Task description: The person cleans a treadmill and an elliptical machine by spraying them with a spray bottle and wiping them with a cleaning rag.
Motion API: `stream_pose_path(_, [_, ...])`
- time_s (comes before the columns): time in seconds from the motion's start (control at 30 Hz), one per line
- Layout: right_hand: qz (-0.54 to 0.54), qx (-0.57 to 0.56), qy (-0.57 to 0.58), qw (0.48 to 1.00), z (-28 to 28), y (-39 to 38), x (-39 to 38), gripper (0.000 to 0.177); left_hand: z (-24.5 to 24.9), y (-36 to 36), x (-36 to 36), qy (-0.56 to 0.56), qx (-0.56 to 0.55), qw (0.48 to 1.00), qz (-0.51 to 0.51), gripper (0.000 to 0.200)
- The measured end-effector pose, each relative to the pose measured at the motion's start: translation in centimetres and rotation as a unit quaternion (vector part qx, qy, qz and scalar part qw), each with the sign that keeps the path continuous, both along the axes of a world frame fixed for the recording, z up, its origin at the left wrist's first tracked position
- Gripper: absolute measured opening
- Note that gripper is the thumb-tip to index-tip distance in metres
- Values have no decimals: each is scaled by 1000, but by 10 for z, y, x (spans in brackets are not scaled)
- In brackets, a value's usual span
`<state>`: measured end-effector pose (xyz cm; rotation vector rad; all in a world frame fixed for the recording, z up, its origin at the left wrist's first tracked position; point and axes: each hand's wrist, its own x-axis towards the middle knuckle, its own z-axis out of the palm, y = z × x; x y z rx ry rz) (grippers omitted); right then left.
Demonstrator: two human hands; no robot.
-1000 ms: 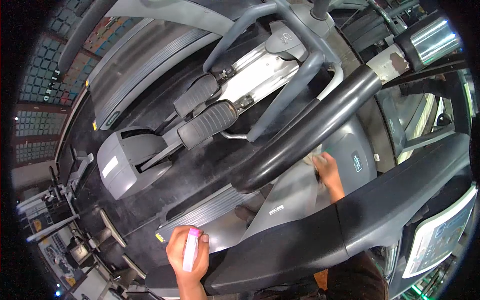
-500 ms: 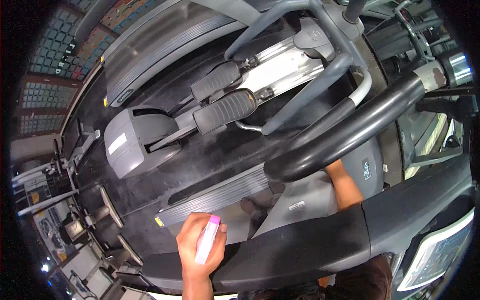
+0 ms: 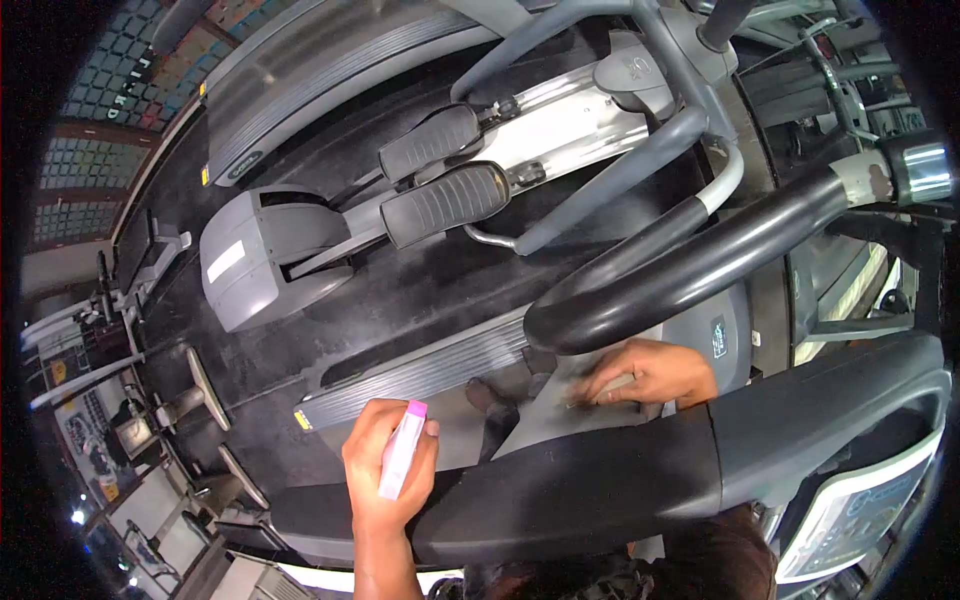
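Note:
My left hand (image 3: 385,455) is wrapped round a slim, pale, block-shaped object with a pink end (image 3: 402,455), held upright-slanting beside the dark padded rail (image 3: 570,490) of the treadmill. Beyond that rail, my right hand (image 3: 655,375) hangs over the grey treadmill body (image 3: 560,415). Its fingers are bent in toward the thumb, and I cannot tell what, if anything, is between them. The thick black curved handlebar (image 3: 690,285) passes just above my right hand.
An elliptical trainer with ribbed foot pedals (image 3: 445,205) stands on the black floor (image 3: 300,370). Another treadmill (image 3: 330,90) lies past it. A console screen (image 3: 865,510) is at the lower right. My shoe (image 3: 480,395) shows below, near the treadmill's ridged side rail (image 3: 420,380).
My right hand has come up into view from behind the black handlebar. My left hand, still round the pink-ended object, has shifted slightly left and up in view.

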<state>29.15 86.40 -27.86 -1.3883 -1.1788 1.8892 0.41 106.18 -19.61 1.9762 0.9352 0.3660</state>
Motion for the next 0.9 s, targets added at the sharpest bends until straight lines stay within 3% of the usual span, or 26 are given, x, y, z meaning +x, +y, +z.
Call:
stream_pose_path(0.1, [-53,61,130,988,6,-12,1,25,1,2,0,-3,7,1000,3,16])
stream_pose_path(0.2, [-169,81,206,960,-5,-36,-3,21,-1,2,-2,-15,14,1000,8,13])
stream_pose_path(0.23, [-253,80,231,936,-14,-52,-8,19,1,2,-3,-9,2,1000,14,12])
stream_pose_path(0.27, [-416,56,234,877,-17,-56,-22,21,3,1,-3,-14,7,1000,17,12])
stream_pose_path(0.33, [-698,1,224,680,-26,-66,-50,27,4,1,-4,-22,14,999,23,11])
stream_pose_path(0.4, [-760,-90,-65,641,-32,-87,-60,35,4,2,-7,-24,20,999,22,12])
stream_pose_path(0.47, [-700,-113,-349,613,-10,-101,-74,39,4,3,-8,-50,42,998,18,11])
stream_pose_path(0.53, [-649,-134,-475,579,-7,-132,-92,39,7,2,-8,-64,34,997,37,12])
stream_pose_path(0.6, [-578,-203,-455,646,-24,-181,-121,39,14,0,-10,-73,22,995,61,11])
stream_pose_path(0.7, [-414,-278,-302,813,-35,-231,-188,39,12,-1,-21,-184,11,977,106,6])
stream_pose_path(0.73, [-376,-262,-245,854,-10,-225,-210,40,12,-1,-27,-225,-2,966,128,6])
stream_pose_path(0.8, [-328,-194,-166,909,101,-163,-238,30,26,-2,-45,-265,-41,948,170,6])
stream_pose_path(0.87, [-291,-126,-125,940,186,-119,-235,25,62,-9,-65,-330,-126,911,213,6])
stream_pose_path(0.9, [-347,-34,-152,925,211,-108,-231,24,74,-10,-82,-319,-81,920,212,6])
